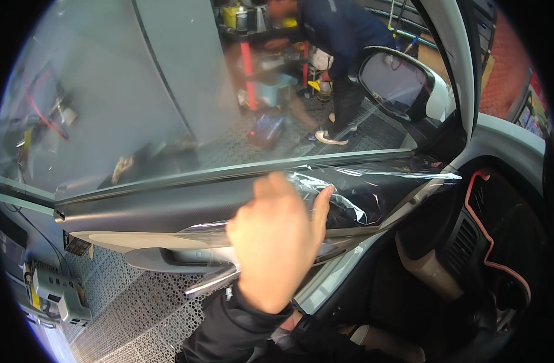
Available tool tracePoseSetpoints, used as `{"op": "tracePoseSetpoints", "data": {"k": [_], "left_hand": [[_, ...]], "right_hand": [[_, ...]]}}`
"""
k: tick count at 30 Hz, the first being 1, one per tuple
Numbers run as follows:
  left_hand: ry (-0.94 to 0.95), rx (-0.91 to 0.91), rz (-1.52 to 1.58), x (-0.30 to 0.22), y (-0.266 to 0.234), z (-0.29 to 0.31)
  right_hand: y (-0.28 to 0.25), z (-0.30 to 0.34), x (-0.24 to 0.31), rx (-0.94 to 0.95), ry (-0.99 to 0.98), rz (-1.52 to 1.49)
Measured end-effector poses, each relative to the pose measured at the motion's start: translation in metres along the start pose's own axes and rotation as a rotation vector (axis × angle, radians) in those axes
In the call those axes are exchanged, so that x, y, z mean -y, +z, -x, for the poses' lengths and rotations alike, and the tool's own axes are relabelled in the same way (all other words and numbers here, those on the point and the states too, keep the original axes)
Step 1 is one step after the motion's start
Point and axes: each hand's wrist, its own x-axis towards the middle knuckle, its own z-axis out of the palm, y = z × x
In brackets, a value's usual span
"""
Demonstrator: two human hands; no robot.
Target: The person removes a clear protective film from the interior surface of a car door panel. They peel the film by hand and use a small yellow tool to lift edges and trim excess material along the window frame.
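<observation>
My left hand (271, 236) reaches over the top of an open car door's inner panel (150, 202). Its fingers curl down into crumpled clear plastic film (355, 196), and its thumb sticks out to the right. The fingertips are hidden behind the knuckles. The film drapes along the dark upper trim towards the mirror, and a loose strip hangs below the hand. Of my right hand (292, 320), only a small patch of skin shows beside the black sleeves at the lower edge; its fingers are hidden.
Above the panel stands the door window (168, 97), with the side mirror (398, 81) at its front end. Beyond the glass, a person (349, 36) bends beside a shelf cart (246, 66). The dashboard (464, 242) lies right; a grey device (59, 293) stands lower left.
</observation>
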Motion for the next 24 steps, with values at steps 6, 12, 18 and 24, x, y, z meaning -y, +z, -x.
{"op": "tracePoseSetpoints", "data": {"k": [6,12,18,24], "left_hand": [[0.009,-0.044,0.192,-0.015,0.02,0.006],[0.116,0.163,0.386,-0.057,0.016,0.052],[0.312,0.176,0.538,-0.09,0.011,0.083],[0.273,0.251,0.584,-0.083,-0.008,0.1]], "right_hand": [[-0.003,0.005,0.001,-0.007,-0.006,-0.006],[-0.007,0.014,-0.002,-0.011,-0.025,-0.024],[-0.011,0.023,-0.004,-0.001,-0.057,-0.031],[-0.01,0.016,0.003,-0.003,-0.082,-0.039]]}}
